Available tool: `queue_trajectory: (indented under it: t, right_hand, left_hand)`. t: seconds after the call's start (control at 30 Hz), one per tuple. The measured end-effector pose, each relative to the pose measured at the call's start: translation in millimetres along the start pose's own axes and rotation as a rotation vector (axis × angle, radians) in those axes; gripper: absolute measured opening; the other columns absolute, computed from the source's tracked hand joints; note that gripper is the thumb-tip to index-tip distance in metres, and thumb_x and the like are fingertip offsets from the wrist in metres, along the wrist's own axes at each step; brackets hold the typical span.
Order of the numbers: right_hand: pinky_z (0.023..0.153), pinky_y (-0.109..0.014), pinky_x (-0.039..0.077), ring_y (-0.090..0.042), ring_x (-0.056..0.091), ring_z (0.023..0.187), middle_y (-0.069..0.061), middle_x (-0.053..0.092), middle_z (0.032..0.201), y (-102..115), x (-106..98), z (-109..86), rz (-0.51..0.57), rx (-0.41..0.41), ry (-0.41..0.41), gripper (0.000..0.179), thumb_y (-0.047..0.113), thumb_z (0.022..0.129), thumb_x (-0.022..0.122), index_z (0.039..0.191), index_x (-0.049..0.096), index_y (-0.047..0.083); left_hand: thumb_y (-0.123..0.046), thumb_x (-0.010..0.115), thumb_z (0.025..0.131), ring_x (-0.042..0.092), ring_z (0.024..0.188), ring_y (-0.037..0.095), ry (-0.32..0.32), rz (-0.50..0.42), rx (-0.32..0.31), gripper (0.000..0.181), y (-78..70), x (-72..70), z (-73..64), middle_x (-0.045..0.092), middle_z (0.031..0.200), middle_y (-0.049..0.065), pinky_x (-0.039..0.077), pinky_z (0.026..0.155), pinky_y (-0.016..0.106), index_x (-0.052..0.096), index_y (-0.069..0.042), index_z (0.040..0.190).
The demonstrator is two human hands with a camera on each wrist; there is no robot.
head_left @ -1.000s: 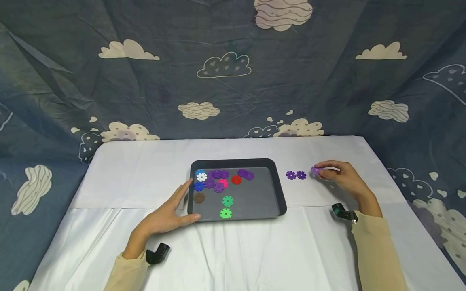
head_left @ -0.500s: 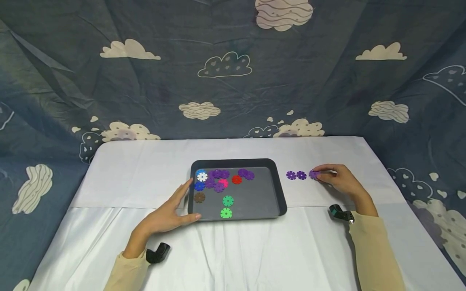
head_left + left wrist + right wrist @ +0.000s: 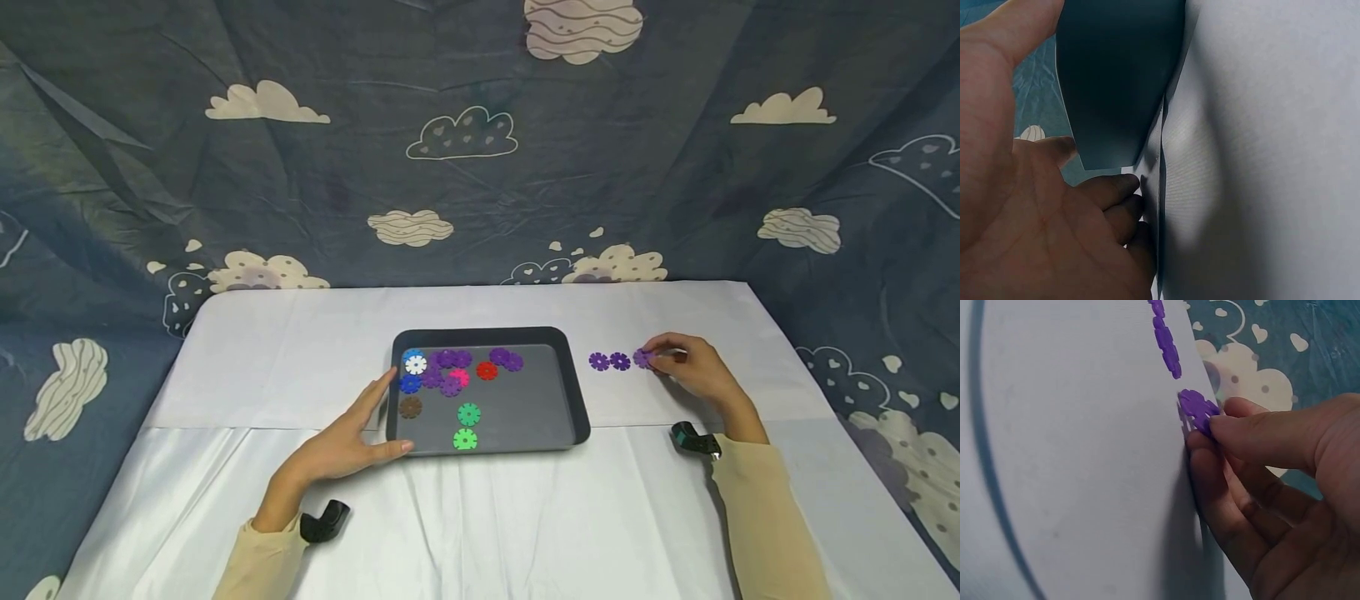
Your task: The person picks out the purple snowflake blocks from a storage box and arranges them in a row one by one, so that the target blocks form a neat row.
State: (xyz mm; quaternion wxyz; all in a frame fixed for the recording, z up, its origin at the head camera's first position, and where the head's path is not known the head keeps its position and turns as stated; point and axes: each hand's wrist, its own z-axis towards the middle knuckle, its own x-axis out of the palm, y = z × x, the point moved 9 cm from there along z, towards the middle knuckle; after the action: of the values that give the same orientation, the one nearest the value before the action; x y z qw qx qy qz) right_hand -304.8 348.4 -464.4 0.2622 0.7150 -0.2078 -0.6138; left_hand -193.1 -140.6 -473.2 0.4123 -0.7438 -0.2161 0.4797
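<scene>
My right hand [image 3: 697,368] pinches a purple notched disc [image 3: 1195,407] between thumb and fingers, low over the white cloth. Just left of it two purple notched discs [image 3: 609,361] lie side by side. My left hand [image 3: 337,446] rests at the left end of a dark grey tray [image 3: 555,400], thumb on the near left corner and fingers along the left side. In the left wrist view the tray's wall [image 3: 1122,87] stands between thumb and fingers, which are spread. Inside the tray lie several purple discs [image 3: 431,378].
Also in the tray are a red disc [image 3: 487,371], a white disc [image 3: 416,365], a blue disc [image 3: 409,384], a brown disc [image 3: 410,407], a pink disc [image 3: 460,378] and two green discs [image 3: 468,414]. A cloud-patterned cloth [image 3: 465,192] hangs behind the table.
My right hand has come slightly left and down with the purple disc, bringing it nearer the two discs on the cloth. The left hand and the tray have stayed put.
</scene>
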Motion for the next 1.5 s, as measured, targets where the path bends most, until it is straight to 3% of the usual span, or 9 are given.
queue_trajectory:
  t: [0.27,0.9,1.5]
  right_hand:
    - [0.086,-0.043,0.052,-0.037,0.064,0.103,-0.023,0.068,0.118,2.9,-0.9,0.0,-0.064,-0.015,-0.052,0.023,0.009,0.097,0.062,0.118,0.068,0.001]
    - [0.093,-0.058,0.049,-0.041,0.063,0.107,-0.025,0.067,0.121,2.3,1.0,0.2,-0.068,0.025,-0.081,0.024,0.008,0.097,0.062,0.118,0.069,0.001]
    - [0.098,-0.060,0.047,-0.042,0.059,0.111,-0.026,0.063,0.127,0.6,2.3,0.0,-0.084,0.021,-0.060,0.026,0.009,0.096,0.063,0.121,0.068,0.001]
  left_hand:
    - [-0.048,0.076,0.086,0.000,0.155,0.041,0.005,0.006,0.000,0.108,-0.3,-0.3,-0.7,0.000,0.168,0.018,0.015,0.115,0.074,0.002,-0.029,0.163]
    - [-0.049,0.076,0.087,0.000,0.154,0.041,0.010,0.008,-0.008,0.108,-0.5,0.1,-0.3,-0.001,0.168,0.018,0.015,0.114,0.074,0.001,-0.031,0.163]
    - [-0.049,0.076,0.086,0.001,0.154,0.042,0.003,0.000,-0.006,0.108,-0.2,0.6,-0.2,-0.001,0.168,0.018,0.015,0.114,0.074,0.002,-0.031,0.163]
